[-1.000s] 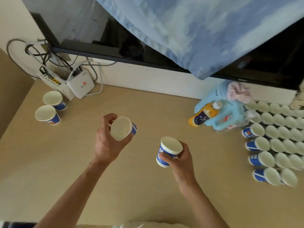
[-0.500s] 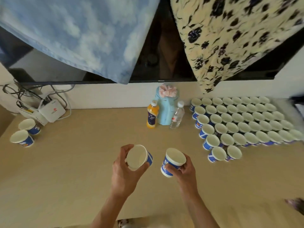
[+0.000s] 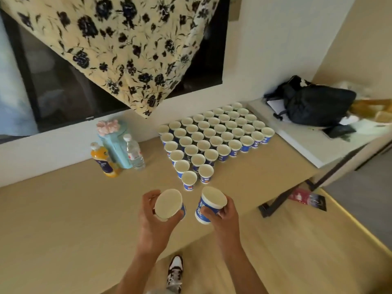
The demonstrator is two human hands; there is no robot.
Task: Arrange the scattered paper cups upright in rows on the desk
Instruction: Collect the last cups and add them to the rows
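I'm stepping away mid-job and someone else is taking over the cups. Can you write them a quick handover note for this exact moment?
Left hand grips a cup, its mouth tilted toward the camera.
Right hand grips a second cup, also tilted.
Done: a block of upright cups stands in rows at the right end of the desk.
Left: its near rows are short, so set both held cups upright there. Cups outside this view cannot be judged.

the left hand (image 3: 153,221) grips a paper cup (image 3: 168,204) between thumb and curled fingers (image 3: 148,200), the right hand (image 3: 222,217) pinches a blue cup (image 3: 209,205) just beside it, and past both sets of fingertips rows of upright cups (image 3: 214,139) stand on the desk (image 3: 63,219).
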